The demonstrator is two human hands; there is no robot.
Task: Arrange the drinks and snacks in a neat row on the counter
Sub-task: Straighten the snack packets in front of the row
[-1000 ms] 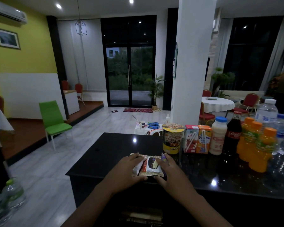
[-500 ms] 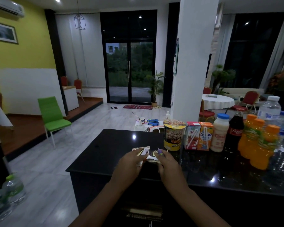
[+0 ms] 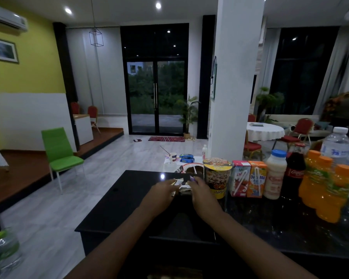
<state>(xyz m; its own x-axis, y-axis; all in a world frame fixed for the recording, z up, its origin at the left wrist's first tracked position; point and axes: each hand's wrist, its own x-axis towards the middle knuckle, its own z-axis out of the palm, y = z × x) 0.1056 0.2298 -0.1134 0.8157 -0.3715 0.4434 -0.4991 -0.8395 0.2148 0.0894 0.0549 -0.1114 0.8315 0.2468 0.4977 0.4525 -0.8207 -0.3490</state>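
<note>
A glossy black counter (image 3: 129, 200) fronts a dim tiled room. Near its far edge, both hands pinch a small crinkled snack packet (image 3: 182, 184), pale with a dark print: left hand (image 3: 159, 193) at its left end, right hand (image 3: 203, 195) at its right. Just right stands a row: one noodle cup (image 3: 217, 177), two juice cartons (image 3: 248, 179), one milk bottle (image 3: 274, 175), one cola bottle (image 3: 293, 170), three orange bottles (image 3: 322, 184).
</note>
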